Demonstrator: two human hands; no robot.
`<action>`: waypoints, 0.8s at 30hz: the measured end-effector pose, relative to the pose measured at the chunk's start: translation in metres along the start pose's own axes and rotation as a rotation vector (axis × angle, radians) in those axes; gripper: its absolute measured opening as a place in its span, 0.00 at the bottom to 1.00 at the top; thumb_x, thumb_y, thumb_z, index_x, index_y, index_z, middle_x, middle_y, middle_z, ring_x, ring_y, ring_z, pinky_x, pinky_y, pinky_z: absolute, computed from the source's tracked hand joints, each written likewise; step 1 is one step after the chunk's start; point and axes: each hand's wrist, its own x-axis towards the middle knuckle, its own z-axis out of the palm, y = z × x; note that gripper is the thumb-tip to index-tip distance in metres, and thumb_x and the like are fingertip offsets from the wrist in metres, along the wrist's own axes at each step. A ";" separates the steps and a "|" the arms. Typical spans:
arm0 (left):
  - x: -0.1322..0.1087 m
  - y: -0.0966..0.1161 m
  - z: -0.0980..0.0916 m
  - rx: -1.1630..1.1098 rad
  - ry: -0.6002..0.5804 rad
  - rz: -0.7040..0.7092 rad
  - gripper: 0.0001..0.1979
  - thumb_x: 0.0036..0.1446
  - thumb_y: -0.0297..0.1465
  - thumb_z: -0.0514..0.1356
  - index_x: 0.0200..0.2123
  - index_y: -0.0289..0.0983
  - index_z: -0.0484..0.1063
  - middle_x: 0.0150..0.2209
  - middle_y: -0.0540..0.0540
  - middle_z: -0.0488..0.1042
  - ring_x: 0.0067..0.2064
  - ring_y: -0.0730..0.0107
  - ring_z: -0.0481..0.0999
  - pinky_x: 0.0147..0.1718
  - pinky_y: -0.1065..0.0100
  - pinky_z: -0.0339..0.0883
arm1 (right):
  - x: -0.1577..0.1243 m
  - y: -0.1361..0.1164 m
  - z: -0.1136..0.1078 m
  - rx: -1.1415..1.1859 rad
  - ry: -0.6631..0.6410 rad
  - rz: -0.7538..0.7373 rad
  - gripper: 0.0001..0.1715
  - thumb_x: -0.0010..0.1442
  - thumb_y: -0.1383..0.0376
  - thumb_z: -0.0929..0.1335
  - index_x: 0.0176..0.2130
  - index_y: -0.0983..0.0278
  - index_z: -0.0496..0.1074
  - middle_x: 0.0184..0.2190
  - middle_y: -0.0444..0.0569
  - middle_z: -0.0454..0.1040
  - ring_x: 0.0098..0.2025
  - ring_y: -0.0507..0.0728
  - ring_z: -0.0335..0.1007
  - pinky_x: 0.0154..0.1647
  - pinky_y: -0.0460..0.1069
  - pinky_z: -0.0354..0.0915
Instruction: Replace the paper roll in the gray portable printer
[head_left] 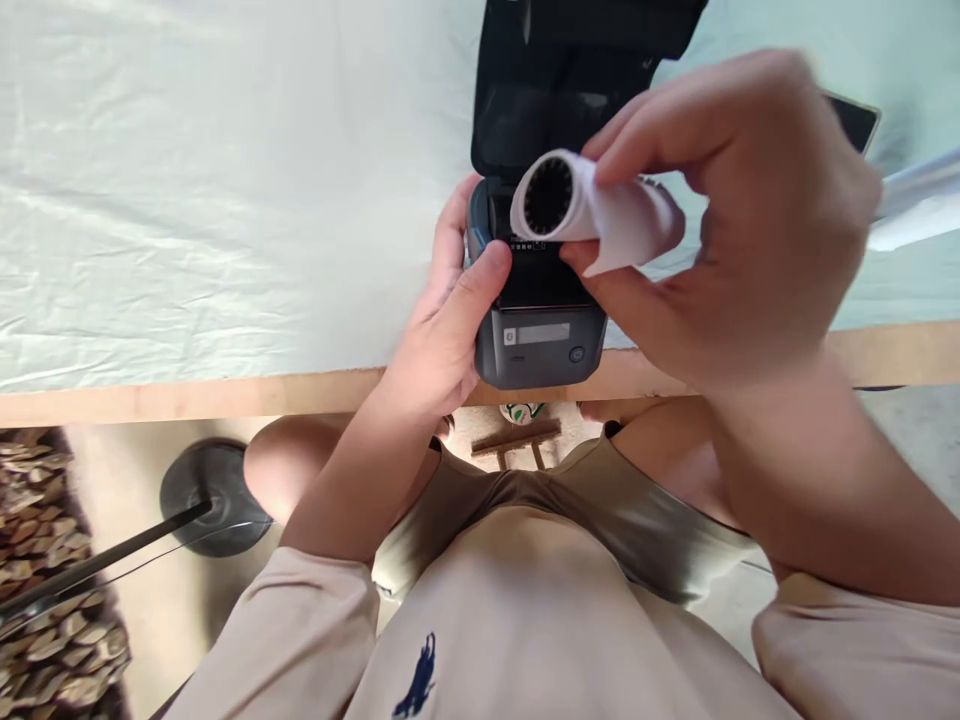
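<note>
A small dark grey printer sits at the table's near edge with its black lid swung up and back. My left hand grips the printer's left side, thumb on its top edge. My right hand hovers just above the open compartment, fingers pinched round a white paper roll with a dark core facing me; a loose end of paper hangs from it.
A pale green cloth covers the table, with a wooden edge along the front. A dark flat device and a shiny wrapper lie at the right. Below the table are my knees, a black round stand base and a pebble mat.
</note>
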 end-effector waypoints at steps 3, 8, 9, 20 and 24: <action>0.000 -0.002 -0.001 -0.015 -0.016 -0.005 0.33 0.82 0.61 0.61 0.81 0.61 0.67 0.80 0.50 0.77 0.86 0.54 0.73 0.79 0.56 0.78 | 0.000 -0.002 -0.002 -0.332 0.079 -0.109 0.08 0.79 0.61 0.66 0.43 0.55 0.72 0.52 0.47 0.84 0.55 0.60 0.79 0.61 0.54 0.73; -0.003 0.003 0.007 -0.202 -0.024 -0.055 0.33 0.78 0.50 0.68 0.82 0.60 0.68 0.82 0.52 0.74 0.89 0.49 0.68 0.82 0.54 0.75 | -0.002 0.019 0.004 -0.547 0.126 -0.231 0.08 0.79 0.65 0.69 0.49 0.54 0.81 0.51 0.41 0.89 0.52 0.58 0.85 0.56 0.53 0.75; -0.004 0.007 0.009 -0.269 -0.004 -0.079 0.33 0.78 0.49 0.67 0.81 0.58 0.70 0.81 0.51 0.75 0.90 0.47 0.65 0.84 0.51 0.73 | -0.004 0.024 0.008 -0.547 0.205 -0.328 0.09 0.81 0.64 0.70 0.48 0.54 0.82 0.52 0.41 0.90 0.53 0.57 0.87 0.56 0.53 0.75; -0.012 0.018 0.006 -0.422 0.040 -0.161 0.52 0.63 0.31 0.76 0.85 0.49 0.59 0.73 0.44 0.83 0.83 0.41 0.77 0.82 0.46 0.78 | -0.011 0.015 0.022 -0.460 0.057 -0.277 0.24 0.82 0.41 0.71 0.58 0.55 0.83 0.48 0.50 0.82 0.60 0.63 0.82 0.57 0.57 0.78; -0.014 0.015 0.005 -0.301 -0.019 -0.086 0.67 0.55 0.29 0.76 0.92 0.40 0.46 0.82 0.38 0.74 0.81 0.30 0.77 0.76 0.40 0.82 | -0.008 0.016 0.021 -0.311 0.062 -0.188 0.29 0.78 0.37 0.74 0.61 0.55 0.81 0.49 0.51 0.81 0.57 0.62 0.83 0.52 0.56 0.80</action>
